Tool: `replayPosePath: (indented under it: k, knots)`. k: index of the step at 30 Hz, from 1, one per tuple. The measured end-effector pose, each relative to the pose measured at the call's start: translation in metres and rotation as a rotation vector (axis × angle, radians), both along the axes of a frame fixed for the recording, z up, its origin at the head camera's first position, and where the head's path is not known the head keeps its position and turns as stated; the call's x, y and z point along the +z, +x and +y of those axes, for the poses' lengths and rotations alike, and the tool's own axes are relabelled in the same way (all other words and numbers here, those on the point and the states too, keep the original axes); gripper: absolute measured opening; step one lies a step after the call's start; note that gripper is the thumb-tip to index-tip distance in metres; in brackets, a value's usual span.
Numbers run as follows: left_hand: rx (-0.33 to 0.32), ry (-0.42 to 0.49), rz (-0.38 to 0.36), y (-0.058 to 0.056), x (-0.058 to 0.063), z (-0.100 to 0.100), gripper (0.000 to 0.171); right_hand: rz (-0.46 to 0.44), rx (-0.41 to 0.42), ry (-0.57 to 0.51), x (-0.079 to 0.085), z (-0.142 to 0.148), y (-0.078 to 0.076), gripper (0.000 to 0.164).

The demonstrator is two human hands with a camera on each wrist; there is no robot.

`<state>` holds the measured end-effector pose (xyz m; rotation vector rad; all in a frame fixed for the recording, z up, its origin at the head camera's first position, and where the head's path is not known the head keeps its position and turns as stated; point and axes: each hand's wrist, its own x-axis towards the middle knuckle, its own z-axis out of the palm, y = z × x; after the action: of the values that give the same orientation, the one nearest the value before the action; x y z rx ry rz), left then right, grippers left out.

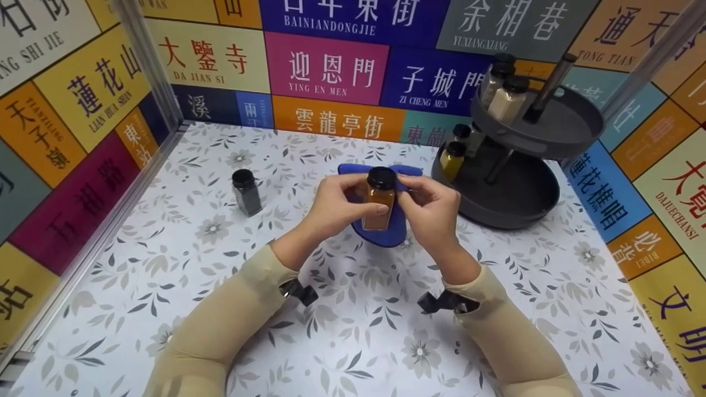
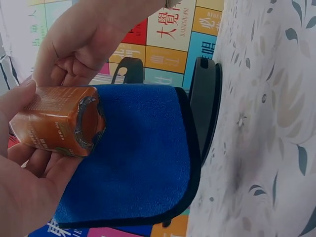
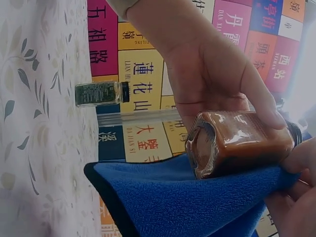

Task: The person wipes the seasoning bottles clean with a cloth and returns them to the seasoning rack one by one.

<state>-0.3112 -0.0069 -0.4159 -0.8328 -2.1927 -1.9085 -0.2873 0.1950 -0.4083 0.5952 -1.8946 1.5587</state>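
A spice jar (image 1: 378, 204) with orange-brown powder and a black lid is held upright above the table. My left hand (image 1: 345, 203) grips it from the left, thumb across its front. Behind the jar hangs a blue cloth (image 1: 386, 236) with a dark edge, also plain in the left wrist view as a cloth (image 2: 138, 153). My right hand (image 1: 433, 212) pinches the cloth close to the jar's lid, on the right. In the right wrist view the jar's base (image 3: 202, 148) faces the camera, with the cloth lying against its side.
Left of my hands another black-lidded jar (image 1: 247, 193) with dark green contents stands on the floral tabletop (image 1: 353, 342). At the right is a two-tier black rack (image 1: 510, 204) with several jars on its tiers. Walls with colourful signs (image 1: 325, 69) enclose the table.
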Motion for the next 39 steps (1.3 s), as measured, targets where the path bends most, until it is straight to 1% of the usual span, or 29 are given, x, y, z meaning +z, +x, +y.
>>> replayPosePath:
  k: [4,8,12,14,17,20,24,29,32,35,37,39]
  knots:
    - [0.03,0.005,0.042,0.001,0.004,0.002,0.039,0.066,-0.008,0.009,0.003,0.001,0.005,0.024]
    - [0.044,0.011,0.051,0.0,0.006,0.004,0.038,0.105,-0.035,0.019,0.005,0.001,0.008,0.024]
    - [0.065,0.013,0.05,0.001,0.004,0.002,0.037,0.116,-0.034,0.03,0.001,-0.001,0.011,0.025]
    - [0.078,0.016,0.044,0.001,0.003,0.0,0.036,0.101,-0.029,0.04,-0.002,-0.002,0.012,0.025]
    - [0.097,0.048,0.028,0.0,0.002,0.001,0.035,0.079,-0.031,0.075,-0.005,-0.001,0.012,0.025]
    - [0.107,0.083,0.017,-0.004,0.004,0.004,0.038,0.068,-0.054,0.112,-0.006,0.003,0.01,0.027]
    - [0.125,0.115,-0.003,-0.007,0.008,0.005,0.04,0.039,-0.063,0.135,-0.006,0.003,0.011,0.027]
    - [0.18,0.148,0.004,-0.004,0.01,-0.006,0.029,-0.023,-0.052,0.183,-0.009,-0.007,0.012,0.023]
    - [0.202,0.149,0.014,-0.002,0.011,-0.011,0.026,-0.073,-0.036,0.196,-0.008,-0.011,0.012,0.022]
    - [0.193,0.139,0.019,0.0,0.012,-0.014,0.029,-0.134,-0.011,0.165,-0.007,-0.012,0.009,0.02]
    - [0.17,0.125,0.018,0.001,0.011,-0.013,0.033,-0.182,-0.003,0.131,-0.006,-0.011,0.006,0.019]
    - [0.132,0.11,0.012,0.001,0.011,-0.012,0.035,-0.223,0.0,0.094,-0.005,-0.008,0.002,0.018]
